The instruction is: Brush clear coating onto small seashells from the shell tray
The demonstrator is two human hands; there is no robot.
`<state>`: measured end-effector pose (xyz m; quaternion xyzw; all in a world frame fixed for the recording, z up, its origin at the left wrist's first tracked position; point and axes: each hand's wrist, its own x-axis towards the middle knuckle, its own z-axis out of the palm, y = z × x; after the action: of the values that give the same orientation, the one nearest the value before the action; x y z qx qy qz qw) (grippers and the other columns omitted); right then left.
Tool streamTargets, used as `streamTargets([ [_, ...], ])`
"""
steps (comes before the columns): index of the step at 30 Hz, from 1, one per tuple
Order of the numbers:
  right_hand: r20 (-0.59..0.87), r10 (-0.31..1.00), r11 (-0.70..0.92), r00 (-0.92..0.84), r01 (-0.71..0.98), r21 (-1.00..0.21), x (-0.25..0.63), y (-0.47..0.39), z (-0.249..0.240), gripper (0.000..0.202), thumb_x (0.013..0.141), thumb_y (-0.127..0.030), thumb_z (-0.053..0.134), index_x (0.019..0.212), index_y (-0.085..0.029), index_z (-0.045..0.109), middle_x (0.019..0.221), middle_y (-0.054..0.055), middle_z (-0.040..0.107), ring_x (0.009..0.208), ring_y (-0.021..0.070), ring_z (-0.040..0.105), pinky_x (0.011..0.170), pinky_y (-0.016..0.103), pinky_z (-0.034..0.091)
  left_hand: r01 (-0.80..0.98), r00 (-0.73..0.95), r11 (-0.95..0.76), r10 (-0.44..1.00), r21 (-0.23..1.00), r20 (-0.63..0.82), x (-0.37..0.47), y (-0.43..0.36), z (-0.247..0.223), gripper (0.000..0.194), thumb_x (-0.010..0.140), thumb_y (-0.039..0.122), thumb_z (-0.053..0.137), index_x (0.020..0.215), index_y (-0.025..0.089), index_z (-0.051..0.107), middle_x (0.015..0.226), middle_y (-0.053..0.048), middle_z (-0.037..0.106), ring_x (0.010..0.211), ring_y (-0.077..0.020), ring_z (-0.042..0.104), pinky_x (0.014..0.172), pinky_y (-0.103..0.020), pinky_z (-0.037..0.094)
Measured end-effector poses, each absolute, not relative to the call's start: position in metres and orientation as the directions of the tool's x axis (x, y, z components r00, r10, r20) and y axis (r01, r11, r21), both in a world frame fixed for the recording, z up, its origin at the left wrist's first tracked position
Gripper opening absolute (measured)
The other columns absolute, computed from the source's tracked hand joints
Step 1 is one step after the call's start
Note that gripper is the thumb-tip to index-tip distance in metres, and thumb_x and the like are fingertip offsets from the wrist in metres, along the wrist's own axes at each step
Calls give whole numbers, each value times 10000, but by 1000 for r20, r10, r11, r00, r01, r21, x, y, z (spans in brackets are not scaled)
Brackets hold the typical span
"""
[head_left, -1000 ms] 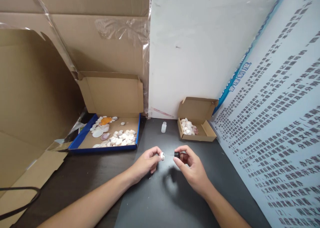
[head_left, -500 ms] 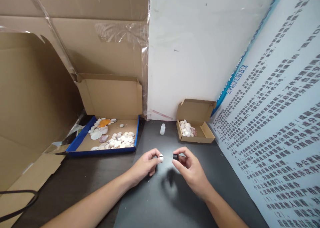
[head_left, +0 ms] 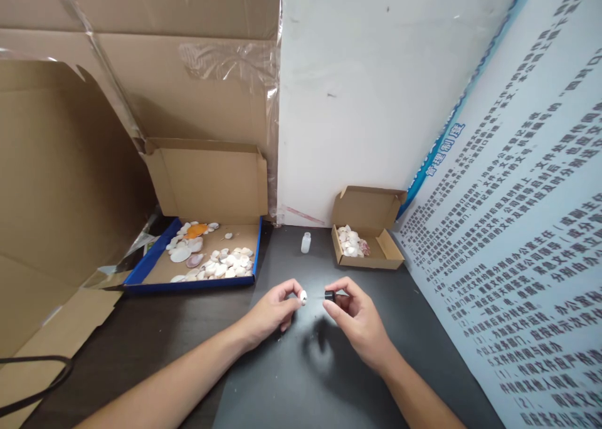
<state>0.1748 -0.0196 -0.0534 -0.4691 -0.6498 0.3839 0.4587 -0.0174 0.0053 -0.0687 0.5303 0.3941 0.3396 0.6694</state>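
Observation:
Between thumb and fingertips, my left hand (head_left: 277, 305) pinches a small white shell (head_left: 303, 297) with a dark mark on it. My right hand (head_left: 353, 313) grips a black bottle cap (head_left: 330, 296) from above and below. A thin pale applicator stem (head_left: 318, 298) points left from the cap toward the shell, its tip apparently close to it; contact cannot be made out. Beyond both hands, a small translucent white bottle (head_left: 305, 243) stands upright without a cap.
On the left, a blue-edged cardboard box (head_left: 192, 285) holds many shells and an orange one (head_left: 196, 230). A smaller cardboard box (head_left: 371, 263) at the back right contains more shells. A printed poster (head_left: 527, 228) borders the right side, and a black cable (head_left: 42, 361) loops at lower left.
The shell has turned in my left fingers, showing a different face. My right hand has shifted very slightly left with the cap. Boxes and bottle stay put.

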Motion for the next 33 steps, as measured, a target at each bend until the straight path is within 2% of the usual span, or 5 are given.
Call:
streamTargets([
  [12,287,950,311,-121,316,-896,176,-19,-53,157,842,-324,606,913,-189,569,564,-65,433,495,107,424,497,226,369,-47,454,225,873,973,-180,-16,4,-65,214,776,361,610,794,196,474,519,111,326,401,-51,278,413,-183,272],
  [16,436,896,433,-85,385,-815,176,-20,-52,125,829,-263,619,927,-192,590,674,-33,484,533,102,447,525,230,388,-77,440,236,880,969,-179,-16,4,-66,187,768,336,598,799,199,475,490,118,306,398,-55,240,407,-182,289],
  [20,351,921,389,-171,346,-854,176,-22,-51,117,843,-272,606,929,-196,582,622,-48,460,526,109,450,514,225,393,-98,426,241,887,966,-179,-15,3,-65,182,743,324,602,793,200,478,492,117,312,394,-53,236,398,-178,288],
  [24,423,899,428,-112,433,-794,175,-21,-53,109,836,-246,608,929,-192,593,708,-22,489,553,109,459,537,236,389,-99,424,248,887,964,-185,-14,3,-63,216,737,345,625,782,196,475,519,112,325,401,-46,247,405,-175,297],
  [33,306,943,332,-131,328,-884,177,-17,-57,151,859,-316,586,943,-193,566,602,-57,442,513,111,429,506,229,370,-140,419,268,888,953,-188,-14,3,-63,185,730,311,613,783,197,477,506,110,333,406,-49,228,394,-174,296],
])
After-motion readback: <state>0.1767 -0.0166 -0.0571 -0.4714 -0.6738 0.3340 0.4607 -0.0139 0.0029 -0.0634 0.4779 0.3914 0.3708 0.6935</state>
